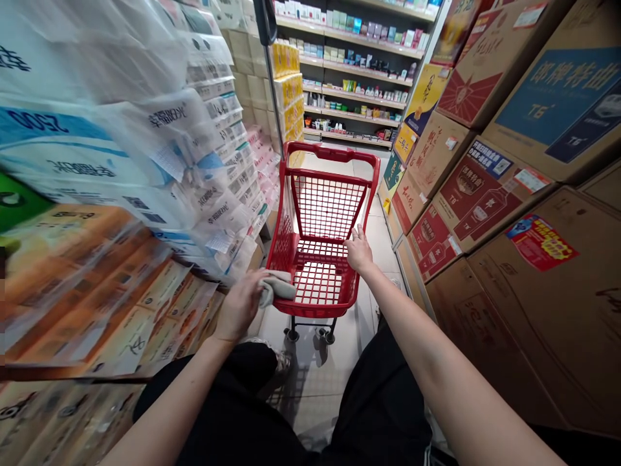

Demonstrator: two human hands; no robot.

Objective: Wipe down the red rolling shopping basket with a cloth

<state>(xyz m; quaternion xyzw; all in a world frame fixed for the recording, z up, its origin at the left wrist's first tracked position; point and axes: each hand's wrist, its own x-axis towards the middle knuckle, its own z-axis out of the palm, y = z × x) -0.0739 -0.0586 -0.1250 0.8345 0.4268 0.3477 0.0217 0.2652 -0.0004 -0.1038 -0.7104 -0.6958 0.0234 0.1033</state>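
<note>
A red plastic shopping cart point(330, 175) stands upright in front of me, its lattice basket holding nothing that I can see. My left hand point(242, 301) is closed around a folded grey-green cloth point(279, 288), which lies against the near left corner of the cart's rim. On the opposite side, my right hand point(359, 251) rests at the cart's right rim, fingers stretched forward over it and partly apart. It holds no separate object. Under the basket show small dark caster wheels point(323, 335).
Tall stacks of wrapped tissue packs point(160, 136) line the left, with orange packs point(87, 278) below. Cardboard cartons point(466, 188) rise close on the right. Shelves of small boxed goods point(359, 65) stand at the far end. A dark pole point(274, 84) rises behind the cart's left side.
</note>
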